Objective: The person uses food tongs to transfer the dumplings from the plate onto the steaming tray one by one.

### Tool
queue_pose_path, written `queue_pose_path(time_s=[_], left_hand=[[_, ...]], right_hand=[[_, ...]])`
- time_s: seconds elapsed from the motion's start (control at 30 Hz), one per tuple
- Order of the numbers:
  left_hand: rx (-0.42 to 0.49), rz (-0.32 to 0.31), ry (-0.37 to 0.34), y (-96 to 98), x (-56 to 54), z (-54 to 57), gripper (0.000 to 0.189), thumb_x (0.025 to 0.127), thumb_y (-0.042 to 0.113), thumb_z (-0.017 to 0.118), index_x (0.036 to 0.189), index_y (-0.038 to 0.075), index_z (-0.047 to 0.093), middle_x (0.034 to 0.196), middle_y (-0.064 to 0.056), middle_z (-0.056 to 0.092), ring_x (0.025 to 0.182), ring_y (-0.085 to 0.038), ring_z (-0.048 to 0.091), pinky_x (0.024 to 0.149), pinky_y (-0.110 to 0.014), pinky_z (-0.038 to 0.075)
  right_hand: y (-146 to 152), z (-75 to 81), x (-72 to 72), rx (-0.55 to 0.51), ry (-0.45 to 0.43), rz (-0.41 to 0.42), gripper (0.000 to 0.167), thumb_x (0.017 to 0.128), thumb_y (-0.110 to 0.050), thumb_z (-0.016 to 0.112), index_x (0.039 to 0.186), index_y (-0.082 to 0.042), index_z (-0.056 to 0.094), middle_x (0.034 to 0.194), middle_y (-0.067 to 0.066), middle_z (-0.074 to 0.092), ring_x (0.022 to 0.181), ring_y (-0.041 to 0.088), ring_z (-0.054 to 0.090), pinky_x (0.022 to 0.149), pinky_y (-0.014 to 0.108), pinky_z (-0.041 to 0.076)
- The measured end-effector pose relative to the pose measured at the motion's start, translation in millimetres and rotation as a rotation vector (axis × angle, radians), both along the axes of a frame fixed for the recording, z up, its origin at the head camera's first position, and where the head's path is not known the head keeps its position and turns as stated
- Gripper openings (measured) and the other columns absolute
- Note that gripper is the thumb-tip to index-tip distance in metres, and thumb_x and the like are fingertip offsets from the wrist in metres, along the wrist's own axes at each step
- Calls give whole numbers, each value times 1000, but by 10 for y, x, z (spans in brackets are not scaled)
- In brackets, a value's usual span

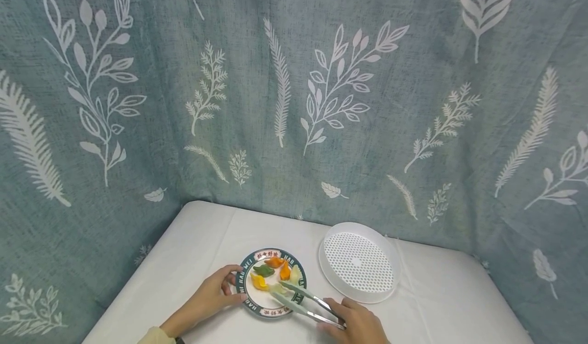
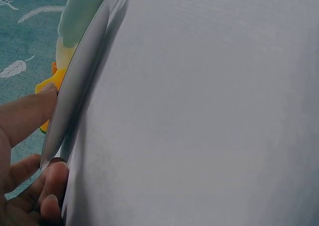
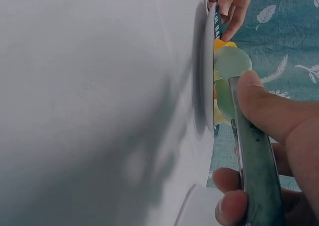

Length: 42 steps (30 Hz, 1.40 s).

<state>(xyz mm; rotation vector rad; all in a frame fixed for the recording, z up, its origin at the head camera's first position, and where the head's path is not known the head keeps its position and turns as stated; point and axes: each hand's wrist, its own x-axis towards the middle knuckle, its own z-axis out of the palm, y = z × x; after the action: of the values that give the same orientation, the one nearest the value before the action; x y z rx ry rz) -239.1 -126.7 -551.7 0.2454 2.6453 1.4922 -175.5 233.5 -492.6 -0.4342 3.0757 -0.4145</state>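
A round plate (image 1: 263, 303) with a dark green lettered rim lies on the table, bearing several dumpling-like pieces in orange, yellow (image 1: 259, 281), green (image 1: 264, 270) and pale cream. My left hand (image 1: 212, 294) holds the plate's left edge, its thumb on the rim and fingers curled at the underside, as the left wrist view shows. My right hand (image 1: 357, 323) grips metal tongs (image 1: 317, 303) with pale green tips. Those tips reach over the plate's right side, on either side of a pale piece (image 1: 278, 289); whether they touch it I cannot tell.
To the right of the plate stands a round white basket (image 1: 325, 270) with a perforated bottom. White cloth covers the table (image 1: 206, 242). Behind and along the sides hangs a blue-green curtain (image 1: 257, 180) with white leaf patterns.
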Motion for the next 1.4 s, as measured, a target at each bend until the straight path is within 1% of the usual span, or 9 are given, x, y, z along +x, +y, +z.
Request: queue_pose_path(time_s=[0.23,0.43,0.63,0.77,0.9,1.0,1.13,1.33,1.4], left_hand=[[-4,3,4,12,-7,19,77,75,35,92,140,12,57,100,1,60,77,-16,54,62,-27,46],[0,4,-11,8,12,24,78,74,36,92,140,11,57,100,1,60,77,-16,54,62,-27,46],[-3,-6,0,14,1,22,77,76,35,92,140,10,57,101,1,60,78,-16,54,63,-26,45],[-4,-2,-6,21,-3,19,78,76,36,92,140,10,57,101,1,59,78,-16,54,63,-27,46],[-10,9,-17,26,8,13,78,75,37,92,140,10,57,100,2,59,78,-16,54,62,-27,46],[-12,10,-15,26,18,13,78,75,36,92,140,10,57,100,2,59,77,-16,54,62,-27,47],[-10,7,-4,21,18,24,77,76,35,91,140,10,57,100,1,59,77,-16,54,62,-27,46],[-6,22,-12,23,8,18,78,75,36,92,140,12,57,101,1,59,78,-16,54,62,-27,46],[-11,29,-16,25,9,12,78,74,37,92,139,12,58,100,2,58,77,-15,54,62,-27,46]], right_hand=[[-70,57,-45,-3,-53,-22,68,82,-68,71,129,-19,74,71,-9,44,60,7,40,54,27,35],[-101,71,-78,2,-78,20,64,85,-68,66,123,-17,76,69,-10,47,60,7,42,56,29,37],[-89,55,-95,6,-81,45,60,87,-66,65,119,-17,77,67,-11,47,60,7,43,58,30,38],[-67,28,-96,-18,-83,35,58,87,-63,67,119,-16,77,67,-12,48,59,6,43,58,29,39],[-42,27,-69,-52,-87,-20,58,85,-61,71,122,-16,77,67,-10,48,58,7,44,57,27,39],[-10,34,-39,-81,-69,-55,59,84,-62,73,122,-17,77,67,-10,46,57,6,42,55,27,37],[44,46,-16,-102,-9,-63,56,85,-61,73,122,-19,78,67,-12,45,57,4,40,54,26,36],[111,98,3,-127,14,-107,60,85,-61,73,125,-16,76,68,-12,46,59,4,42,55,26,37],[141,108,14,-140,38,-122,60,84,-60,74,124,-16,76,68,-13,46,60,4,41,55,25,37]])
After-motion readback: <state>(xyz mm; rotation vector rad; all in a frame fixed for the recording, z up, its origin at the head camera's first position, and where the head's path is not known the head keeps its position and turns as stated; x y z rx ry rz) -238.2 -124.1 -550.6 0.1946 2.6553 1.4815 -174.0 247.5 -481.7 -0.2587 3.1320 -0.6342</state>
